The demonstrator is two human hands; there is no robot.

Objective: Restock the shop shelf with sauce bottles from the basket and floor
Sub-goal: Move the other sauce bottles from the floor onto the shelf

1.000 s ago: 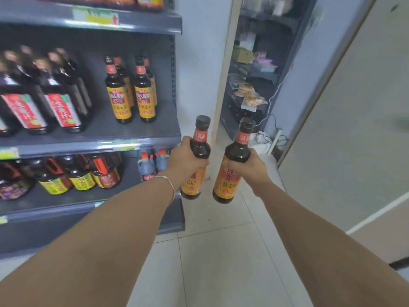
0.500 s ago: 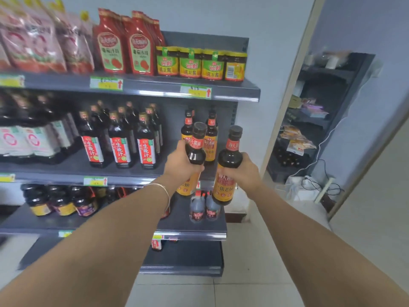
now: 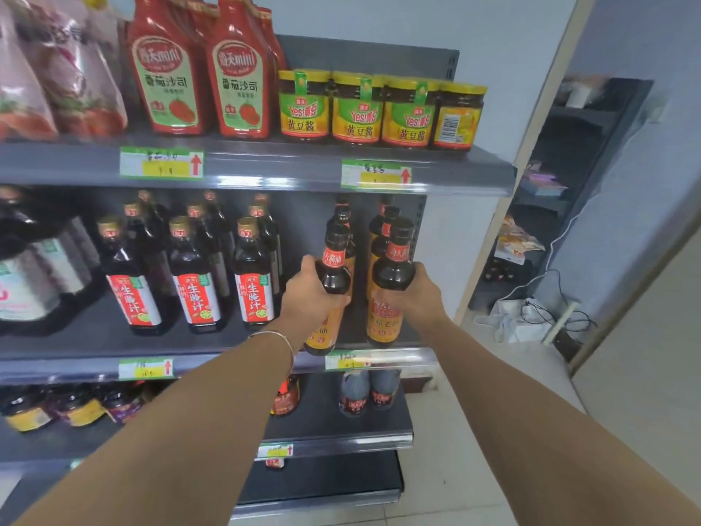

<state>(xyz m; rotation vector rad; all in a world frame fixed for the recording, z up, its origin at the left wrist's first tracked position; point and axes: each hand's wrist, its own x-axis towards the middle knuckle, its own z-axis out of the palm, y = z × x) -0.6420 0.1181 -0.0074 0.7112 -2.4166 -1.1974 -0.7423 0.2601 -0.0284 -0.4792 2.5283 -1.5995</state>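
Observation:
My left hand point(image 3: 309, 296) grips a dark sauce bottle point(image 3: 333, 260) with an orange label and black cap. My right hand point(image 3: 415, 296) grips a matching sauce bottle point(image 3: 390, 267). Both bottles stand upright at the right end of the middle shelf point(image 3: 383, 359), their bases at or just above its front edge. Behind them stand more bottles of the same kind, partly hidden. The basket and the floor stock are out of view.
Red-labelled dark bottles point(image 3: 191, 282) fill the middle shelf to the left. The top shelf carries ketchup bottles point(image 3: 167, 70) and yellow-lidded jars point(image 3: 358, 108). Small bottles point(image 3: 368, 392) sit on the shelf below. A doorway with a dark rack point(image 3: 561, 191) lies to the right.
Both hands have carried their bottles up and forward from over the floor to the right end of the middle shelf. My view has risen and turned toward the shelving.

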